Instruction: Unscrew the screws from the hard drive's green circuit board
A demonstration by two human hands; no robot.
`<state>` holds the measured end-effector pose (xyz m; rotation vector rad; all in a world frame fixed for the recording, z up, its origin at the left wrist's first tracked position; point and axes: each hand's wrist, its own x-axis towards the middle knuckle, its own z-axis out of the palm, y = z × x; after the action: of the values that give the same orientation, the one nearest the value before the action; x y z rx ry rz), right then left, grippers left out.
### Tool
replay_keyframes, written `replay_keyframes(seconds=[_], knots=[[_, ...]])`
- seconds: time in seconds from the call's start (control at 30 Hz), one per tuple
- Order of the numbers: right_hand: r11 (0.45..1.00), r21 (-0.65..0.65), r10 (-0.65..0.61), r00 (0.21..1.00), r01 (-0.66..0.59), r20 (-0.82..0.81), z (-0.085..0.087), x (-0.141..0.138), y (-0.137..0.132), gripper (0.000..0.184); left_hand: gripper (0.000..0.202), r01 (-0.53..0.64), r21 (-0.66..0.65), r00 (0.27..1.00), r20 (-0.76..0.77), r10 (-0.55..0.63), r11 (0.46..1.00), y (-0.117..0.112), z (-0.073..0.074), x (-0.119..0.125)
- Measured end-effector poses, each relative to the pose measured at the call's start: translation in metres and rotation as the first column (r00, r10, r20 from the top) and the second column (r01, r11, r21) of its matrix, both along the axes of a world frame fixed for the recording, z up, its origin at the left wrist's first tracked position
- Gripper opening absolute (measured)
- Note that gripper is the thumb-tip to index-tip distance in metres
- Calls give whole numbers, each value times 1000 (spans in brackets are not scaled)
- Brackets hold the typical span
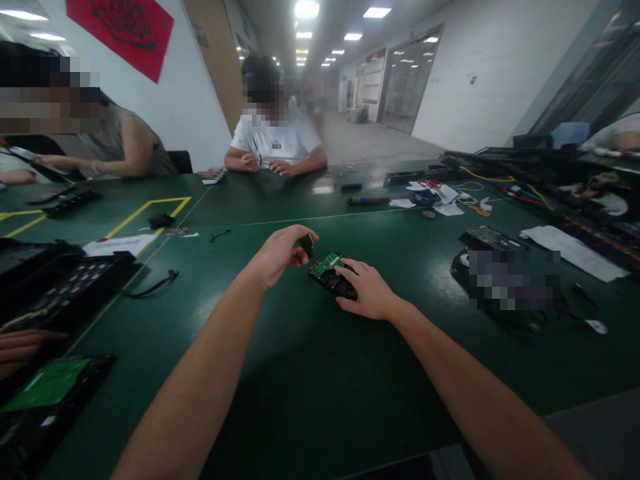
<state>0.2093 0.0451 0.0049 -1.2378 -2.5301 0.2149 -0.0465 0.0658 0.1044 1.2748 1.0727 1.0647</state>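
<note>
A hard drive [328, 268] with a green circuit board and a black body lies on the dark green table [310, 373], board side up. My right hand [369, 291] grips its near right end, with the fingers over the top edge and the thumb on the near side. Just left of the drive and slightly above the table, my left hand [281, 253] is closed in a pinch. Between its fingertips is a small dark piece [308, 247] with a yellowish edge, too small to name. My palm and fingers hide part of both things.
At right lie another circuit board [493, 237], a white cloth [570, 250] and bundled cables [530, 193]. Black housings [75, 287] and another person's hand [25, 350] are at left. A short black cable [150, 288] lies nearby. People sit across the table.
</note>
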Motion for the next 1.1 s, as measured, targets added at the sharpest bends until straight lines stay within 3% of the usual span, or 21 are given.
replay_keyframes(seconds=[0.23, 0.43, 0.6, 1.1], knots=[[1000, -2, -1, 1000, 1, 9, 1, -1, -1, 77, 33, 61, -39, 998, 27, -60, 997, -4, 3, 2], [1000, -14, -3, 1000, 3, 3, 1, 0, -1, 79, 31, 31, -45, 998, 63, -28, 998, -1, 2, -1], [1000, -26, -2, 1000, 2, -3, 0, 0, 0, 79, 30, -38, -20, 999, -9, 38, 999, -2, 6, -5], [1000, -21, -5, 1000, 5, 8, 1, 0, 0, 80, 27, 5, -19, 997, 82, -3, 1000, 1, 2, -3]])
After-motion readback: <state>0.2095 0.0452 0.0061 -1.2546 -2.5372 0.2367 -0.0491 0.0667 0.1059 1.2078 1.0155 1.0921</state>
